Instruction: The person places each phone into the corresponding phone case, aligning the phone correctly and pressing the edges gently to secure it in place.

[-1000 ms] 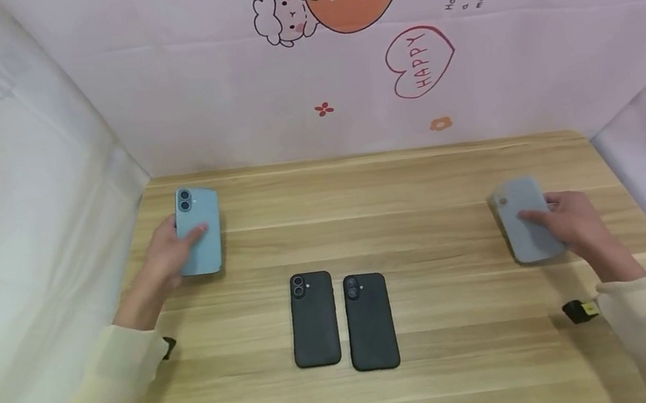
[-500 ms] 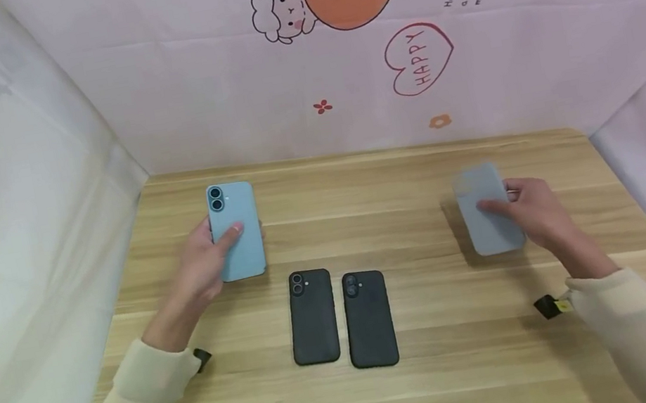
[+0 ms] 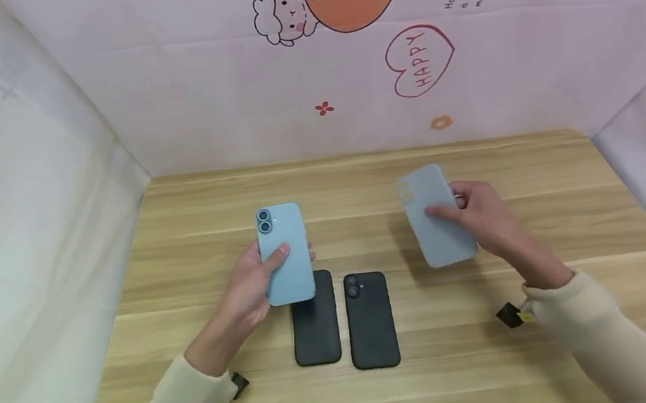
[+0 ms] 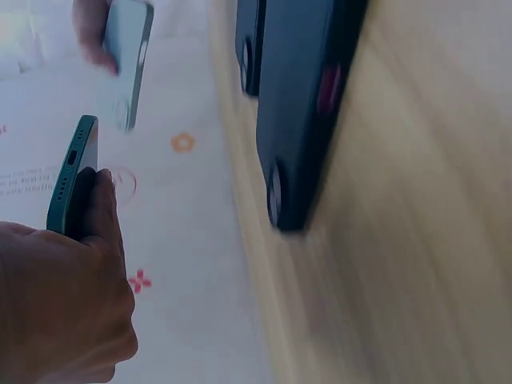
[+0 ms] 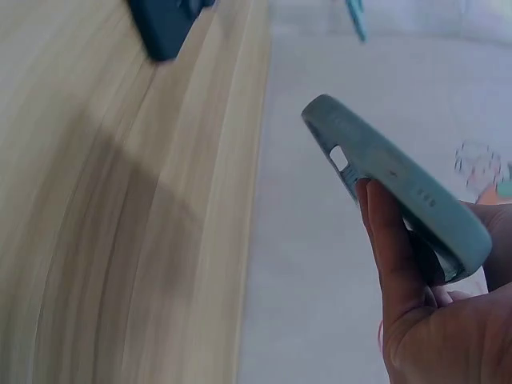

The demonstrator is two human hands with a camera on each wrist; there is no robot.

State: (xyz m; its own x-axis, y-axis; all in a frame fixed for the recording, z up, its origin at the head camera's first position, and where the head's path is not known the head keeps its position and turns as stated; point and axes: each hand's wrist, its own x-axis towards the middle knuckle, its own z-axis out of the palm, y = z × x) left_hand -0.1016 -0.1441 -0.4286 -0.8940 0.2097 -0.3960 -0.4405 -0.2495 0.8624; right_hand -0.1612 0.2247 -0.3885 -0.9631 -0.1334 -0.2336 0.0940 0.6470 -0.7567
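Left hand (image 3: 250, 286) clamped on light-blue smartphone (image 3: 295, 274), centre; right hand (image 3: 484, 214) clamped on grey-blue phone case (image 3: 443, 236), right of centre.
Lowering the smartphone here could knock the left black phone (image 3: 316, 332), lower centre.

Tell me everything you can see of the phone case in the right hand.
The phone case is pale grey-blue and looks like frosted plastic, with rounded corners; the head view shows a camera cutout near its upper left corner. The right wrist view shows small slots in its side wall and a hollow inside. It tilts above the wooden table, back toward the head camera, gripped by the right hand, thumb on the back, fingers underneath.
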